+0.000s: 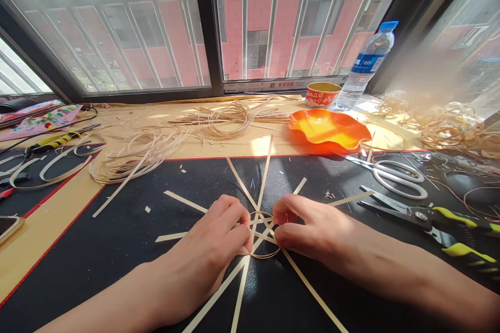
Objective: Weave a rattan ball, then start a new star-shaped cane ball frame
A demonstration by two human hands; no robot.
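Note:
Pale flat strips [312, 291] cross in a star on the black mat [128, 250], with a thin ring [265, 256] around their crossing point. At the ring's left side my left hand [219, 234] is closed, its thumb and fingers pinching the ring and strips there. My right hand [304, 223] pinches the opposite side of the ring, fingers curled. Both fingertips are partly hidden, and which strips lie between them is hard to tell.
White-handled scissors [398, 179] and yellow-black shears [422, 216] lie right. Behind are an orange wavy dish [330, 130], red tin [322, 94], water bottle [365, 67] and coiled strips [230, 120]. Pliers [54, 140] lie left.

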